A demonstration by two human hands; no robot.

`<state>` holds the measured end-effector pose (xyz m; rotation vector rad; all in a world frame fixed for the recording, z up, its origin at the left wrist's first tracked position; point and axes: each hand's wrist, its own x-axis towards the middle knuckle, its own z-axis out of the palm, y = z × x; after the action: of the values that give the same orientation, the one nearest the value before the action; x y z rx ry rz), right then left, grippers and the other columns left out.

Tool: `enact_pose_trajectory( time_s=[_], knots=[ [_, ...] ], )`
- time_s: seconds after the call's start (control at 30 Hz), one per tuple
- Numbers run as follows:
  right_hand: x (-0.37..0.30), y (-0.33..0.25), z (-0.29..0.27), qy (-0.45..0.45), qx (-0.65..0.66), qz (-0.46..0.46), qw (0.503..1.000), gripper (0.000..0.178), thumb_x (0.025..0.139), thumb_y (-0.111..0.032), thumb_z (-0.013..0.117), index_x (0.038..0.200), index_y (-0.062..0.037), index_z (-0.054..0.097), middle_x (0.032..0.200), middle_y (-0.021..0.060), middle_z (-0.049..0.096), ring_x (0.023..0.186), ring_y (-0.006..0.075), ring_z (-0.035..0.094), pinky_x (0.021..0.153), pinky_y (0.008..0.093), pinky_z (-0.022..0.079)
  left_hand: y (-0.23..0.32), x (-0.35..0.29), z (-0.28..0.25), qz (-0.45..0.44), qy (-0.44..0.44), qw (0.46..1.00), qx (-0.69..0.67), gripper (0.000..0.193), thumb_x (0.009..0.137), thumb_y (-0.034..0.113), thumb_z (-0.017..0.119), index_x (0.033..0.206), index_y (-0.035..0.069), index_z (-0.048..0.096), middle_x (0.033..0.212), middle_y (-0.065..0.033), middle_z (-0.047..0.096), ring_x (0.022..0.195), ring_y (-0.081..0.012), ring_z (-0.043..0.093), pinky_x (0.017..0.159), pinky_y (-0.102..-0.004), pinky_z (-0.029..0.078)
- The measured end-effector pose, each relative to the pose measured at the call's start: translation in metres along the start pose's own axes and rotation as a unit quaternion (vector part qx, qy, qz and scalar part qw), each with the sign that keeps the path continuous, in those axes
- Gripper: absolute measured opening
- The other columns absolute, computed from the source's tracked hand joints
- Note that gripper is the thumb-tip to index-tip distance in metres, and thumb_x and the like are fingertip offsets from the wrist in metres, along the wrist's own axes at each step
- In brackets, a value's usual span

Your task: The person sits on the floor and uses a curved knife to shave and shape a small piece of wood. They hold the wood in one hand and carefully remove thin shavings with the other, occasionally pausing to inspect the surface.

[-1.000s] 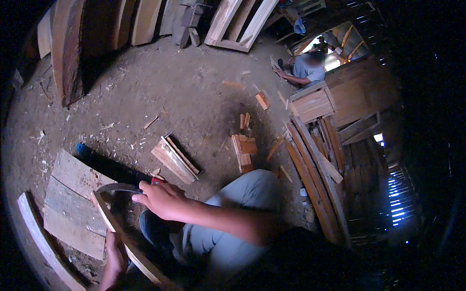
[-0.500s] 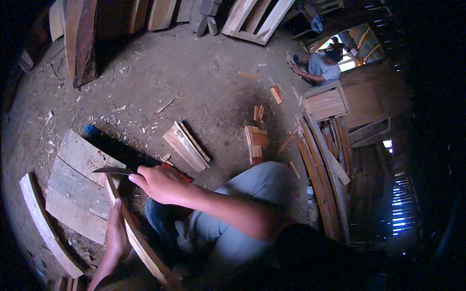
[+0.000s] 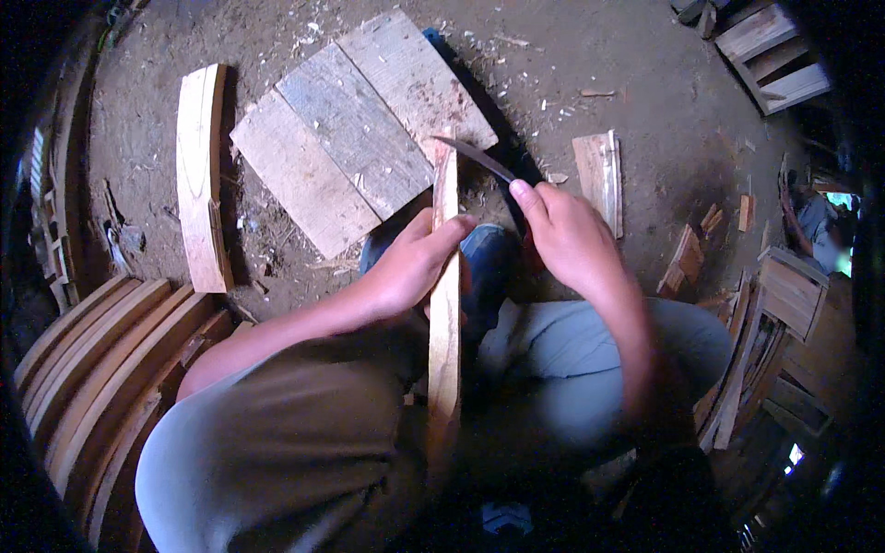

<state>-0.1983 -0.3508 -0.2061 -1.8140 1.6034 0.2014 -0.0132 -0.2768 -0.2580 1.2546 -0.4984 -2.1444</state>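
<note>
My left hand [image 3: 422, 263] is wrapped round a long, narrow wooden strip [image 3: 445, 323], thumb across its face. The strip runs away from my lap, its far end at the edge of a low plank board [image 3: 341, 129]. In my right hand [image 3: 573, 238] is a knife with a dark, slightly curved blade [image 3: 481, 158], its grip mostly covered by my fingers. The blade's tip is by the far end of the strip; whether it touches the wood I cannot tell.
A pale curved wooden piece [image 3: 198, 184] lies left of the board. Several curved timbers [image 3: 101, 341] are stacked at the near left. A short wooden block [image 3: 599, 180] and offcuts [image 3: 682, 258] lie right. Another person [image 3: 816, 226] sits at the far right.
My view has swung left and down, bringing the board and strip to the middle and the stacked timbers into sight. Both hands keep their holds on strip and knife.
</note>
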Motion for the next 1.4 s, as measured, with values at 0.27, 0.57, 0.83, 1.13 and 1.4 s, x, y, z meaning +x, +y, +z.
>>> enact_pose_trajectory(
  time_s=[0.27,0.57,0.83,1.13,1.4],
  knots=[
    [-0.011,0.000,0.011,0.016,-0.044,0.019,0.999,0.052,0.099,-0.042,0.037,0.083,0.0030,0.058,0.077,0.0277,0.059,0.079,0.0475,0.057,0.069,0.0514,0.043,-0.002,0.000,0.003,0.052,0.018,0.997,0.061,0.026,0.086,0.019,0.054,0.099,0.000,0.043,0.066,-0.0091,0.057,0.050,-0.0177,0.059,0.041,-0.0303,0.046],
    [-0.010,-0.017,0.027,0.034,-0.127,0.040,0.991,0.051,0.099,-0.041,0.036,0.087,0.0003,0.063,0.087,0.0286,0.063,0.084,0.0471,0.061,0.074,0.0551,0.049,0.002,-0.005,0.000,0.032,0.042,0.995,0.083,0.026,0.084,0.021,0.054,0.095,-0.001,0.045,0.064,-0.0118,0.060,0.047,-0.0196,0.060,0.037,-0.0313,0.046],
    [-0.014,-0.034,0.025,0.059,-0.182,0.101,0.976,0.049,0.098,-0.042,0.037,0.089,-0.0014,0.063,0.084,0.0246,0.066,0.082,0.0443,0.064,0.074,0.0531,0.052,0.011,-0.003,0.008,0.015,0.023,0.997,0.078,0.028,0.085,0.022,0.053,0.097,-0.002,0.046,0.063,-0.0129,0.061,0.046,-0.0200,0.060,0.037,-0.0315,0.047],
    [0.009,-0.044,0.030,0.027,-0.098,0.096,0.990,0.054,0.099,-0.044,0.030,0.098,-0.0008,0.062,0.098,0.0283,0.063,0.096,0.0475,0.058,0.084,0.0548,0.046,0.006,-0.005,0.003,0.025,0.019,0.998,0.049,0.027,0.084,0.021,0.052,0.098,-0.002,0.046,0.063,-0.0123,0.059,0.051,-0.0204,0.060,0.046,-0.0317,0.048],
    [0.003,-0.041,0.030,0.018,-0.102,0.112,0.988,0.053,0.100,-0.044,0.030,0.099,-0.0007,0.062,0.101,0.0284,0.062,0.098,0.0476,0.058,0.085,0.0547,0.046,0.006,-0.005,0.001,0.013,0.018,0.998,0.056,0.025,0.088,0.020,0.049,0.101,0.000,0.044,0.068,-0.0119,0.059,0.056,-0.0210,0.060,0.051,-0.0326,0.049]
  ],
)
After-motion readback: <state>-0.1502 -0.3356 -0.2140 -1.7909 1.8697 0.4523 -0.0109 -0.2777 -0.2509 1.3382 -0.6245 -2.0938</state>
